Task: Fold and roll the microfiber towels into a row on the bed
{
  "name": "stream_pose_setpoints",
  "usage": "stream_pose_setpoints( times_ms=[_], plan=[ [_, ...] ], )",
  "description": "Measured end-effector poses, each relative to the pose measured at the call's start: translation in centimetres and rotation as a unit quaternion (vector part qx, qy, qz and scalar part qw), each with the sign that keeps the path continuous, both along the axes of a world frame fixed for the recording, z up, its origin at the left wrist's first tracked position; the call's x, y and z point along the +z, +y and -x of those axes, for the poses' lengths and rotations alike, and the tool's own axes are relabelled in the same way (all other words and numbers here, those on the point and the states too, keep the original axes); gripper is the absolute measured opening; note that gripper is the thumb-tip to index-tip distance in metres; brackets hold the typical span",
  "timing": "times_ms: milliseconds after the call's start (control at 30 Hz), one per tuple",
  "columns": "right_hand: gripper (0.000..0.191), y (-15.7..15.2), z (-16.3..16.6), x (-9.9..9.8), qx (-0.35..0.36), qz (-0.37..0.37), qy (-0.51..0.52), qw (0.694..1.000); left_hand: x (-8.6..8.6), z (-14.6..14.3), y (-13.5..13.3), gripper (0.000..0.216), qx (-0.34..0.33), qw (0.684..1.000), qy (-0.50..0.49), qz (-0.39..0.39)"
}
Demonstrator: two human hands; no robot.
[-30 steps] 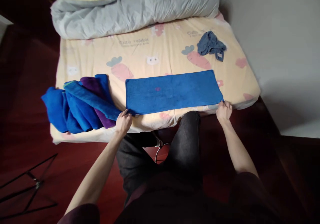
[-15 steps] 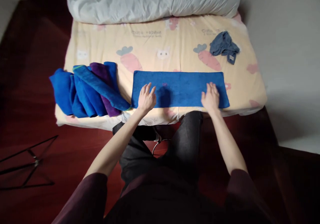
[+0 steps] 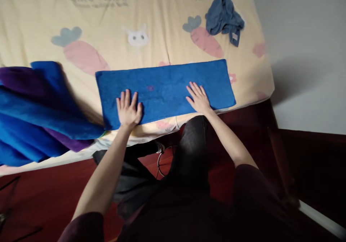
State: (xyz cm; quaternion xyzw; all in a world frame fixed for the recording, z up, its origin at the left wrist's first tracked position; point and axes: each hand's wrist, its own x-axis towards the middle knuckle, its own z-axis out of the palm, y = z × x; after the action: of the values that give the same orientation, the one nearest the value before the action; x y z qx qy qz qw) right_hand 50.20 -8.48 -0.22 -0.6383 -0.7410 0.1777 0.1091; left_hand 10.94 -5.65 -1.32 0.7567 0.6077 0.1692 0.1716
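A blue towel (image 3: 164, 87) lies flat as a long rectangle along the near edge of the bed. My left hand (image 3: 129, 110) rests on its left part, palm down with the fingers spread. On the right part lies my right hand (image 3: 198, 98), also flat and open, its fingers pointing up and to the left. To the left, a heap of blue and purple towels (image 3: 40, 105) overlaps the near bed edge, one of them reaching the flat towel's lower left corner.
The bed (image 3: 162, 26) has a yellow sheet printed with carrots and rabbits. A crumpled grey-blue cloth (image 3: 223, 17) with a white tag lies at the far right. Beyond the bed's right side stands a pale wall (image 3: 302, 54). Thin black stand legs (image 3: 20, 233) show on the floor, lower left.
The view has come closer to the bed and tilted. Both hands have settled flat on the towel, and my right hand now sits further in from the towel's right edge.
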Motion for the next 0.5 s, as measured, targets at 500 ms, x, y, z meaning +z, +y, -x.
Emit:
stream_pose_setpoints(
  times_ms=[500],
  plan=[
    [0.068,-2.6,-14.2,1.5,-0.217,0.014,-0.087,0.972,0.9,9.8,-1.5,0.072,0.137,0.99,0.006,0.022]
  ],
)
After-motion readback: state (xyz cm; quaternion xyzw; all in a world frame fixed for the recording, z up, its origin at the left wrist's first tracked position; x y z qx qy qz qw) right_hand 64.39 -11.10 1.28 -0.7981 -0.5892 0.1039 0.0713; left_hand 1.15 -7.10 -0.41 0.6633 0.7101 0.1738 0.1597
